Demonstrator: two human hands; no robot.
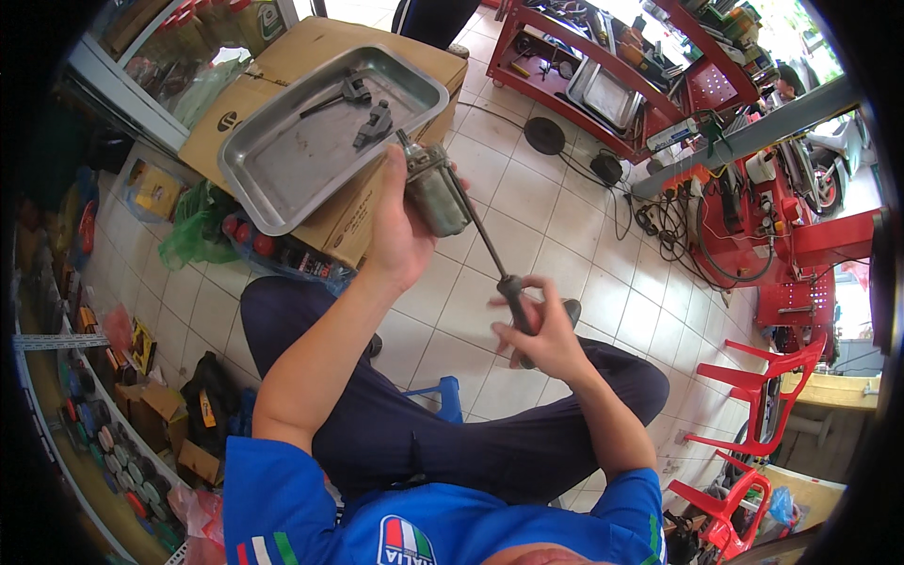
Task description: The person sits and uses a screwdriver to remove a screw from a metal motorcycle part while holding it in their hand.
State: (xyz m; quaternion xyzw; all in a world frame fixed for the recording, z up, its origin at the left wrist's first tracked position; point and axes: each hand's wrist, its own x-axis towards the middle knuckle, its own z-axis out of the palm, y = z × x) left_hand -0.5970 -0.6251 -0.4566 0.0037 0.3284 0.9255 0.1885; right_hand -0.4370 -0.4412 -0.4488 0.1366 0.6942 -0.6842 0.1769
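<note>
My left hand (400,235) is wrapped round a grey-green cylindrical metal part (438,200), perhaps a small motor, raised in front of me. The part stands tilted, with a metal fitting at its upper end. In my right hand (556,341) is a long screwdriver (516,299) with a black handle, thumb and fingers round the grip. Its shaft runs up along the right side of the cylinder. Where the tip meets the part I cannot make out. Beyond my left hand lies a shallow metal tray (268,174) holding two dark grey parts (375,124) with stems.
The tray rests on a cardboard box (311,38). Green plastic bags (193,231) lie left of it. A red tool cart (556,38) stands far right, with cables (664,231) on the tiled floor. Red plastic chairs (753,386) are at the right, shelves (56,341) at the left.
</note>
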